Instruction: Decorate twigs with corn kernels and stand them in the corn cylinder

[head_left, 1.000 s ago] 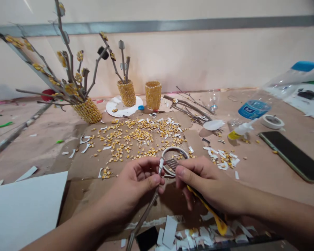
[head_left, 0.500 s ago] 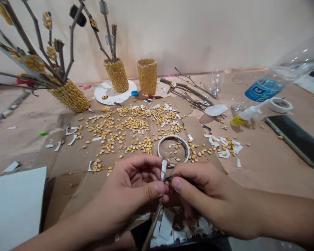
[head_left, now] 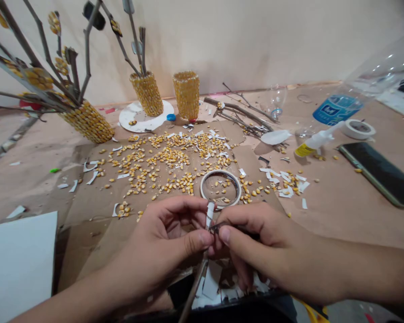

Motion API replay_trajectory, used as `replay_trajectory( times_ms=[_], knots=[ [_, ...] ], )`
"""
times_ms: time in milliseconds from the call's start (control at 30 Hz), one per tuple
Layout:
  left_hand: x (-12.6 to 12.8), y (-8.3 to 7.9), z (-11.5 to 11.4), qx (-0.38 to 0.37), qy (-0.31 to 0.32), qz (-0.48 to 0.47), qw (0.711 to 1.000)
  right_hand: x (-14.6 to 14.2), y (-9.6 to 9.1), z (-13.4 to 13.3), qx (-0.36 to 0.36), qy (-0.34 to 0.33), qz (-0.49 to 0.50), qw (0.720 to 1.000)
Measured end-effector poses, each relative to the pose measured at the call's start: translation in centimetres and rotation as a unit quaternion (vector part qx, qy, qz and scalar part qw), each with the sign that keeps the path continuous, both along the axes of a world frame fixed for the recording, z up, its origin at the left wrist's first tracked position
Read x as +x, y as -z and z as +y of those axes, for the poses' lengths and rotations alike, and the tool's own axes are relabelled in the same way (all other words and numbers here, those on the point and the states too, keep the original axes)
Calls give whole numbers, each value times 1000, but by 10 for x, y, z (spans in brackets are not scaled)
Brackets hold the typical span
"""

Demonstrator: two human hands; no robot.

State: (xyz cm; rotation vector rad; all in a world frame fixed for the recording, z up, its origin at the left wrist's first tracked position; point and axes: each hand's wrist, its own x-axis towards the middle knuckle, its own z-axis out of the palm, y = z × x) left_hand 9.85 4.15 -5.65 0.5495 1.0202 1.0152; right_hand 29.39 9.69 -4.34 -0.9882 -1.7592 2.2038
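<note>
At the lower middle, my left hand (head_left: 175, 237) pinches a thin stick (head_left: 193, 287) between thumb and fingers. The stick slants up from the bottom edge, and white tape (head_left: 209, 213) wraps its top end. My right hand (head_left: 272, 246) is closed on a narrow dark object (head_left: 217, 228). Its tip touches or nearly touches the stick just below the white part; the rest is hidden by the fingers, so its kind is unclear. Just beyond my fingertips lies a ring-shaped tape roll (head_left: 221, 188) with corn kernels inside it.
Loose corn kernels (head_left: 170, 157) and white scraps cover the cardboard (head_left: 84, 242). Corn-covered pots (head_left: 186, 95), some with branches, stand behind. To the right are twigs (head_left: 242, 110), a glue bottle (head_left: 314, 142), a plastic bottle (head_left: 338, 110) and a phone (head_left: 379, 172). White board (head_left: 20, 260) lies left.
The whole view has shifted slightly, so the background sits a little higher and further left. Both hands keep their grips, and the right fingers have shifted a little around the dark object.
</note>
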Motion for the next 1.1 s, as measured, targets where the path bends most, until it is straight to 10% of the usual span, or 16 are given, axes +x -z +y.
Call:
replay_trajectory(
  times_ms=[1100],
  knots=[
    [0, 9, -1, 33, 15, -31, 999, 0, 3, -5, -26, 5, 2, 1000]
  ],
)
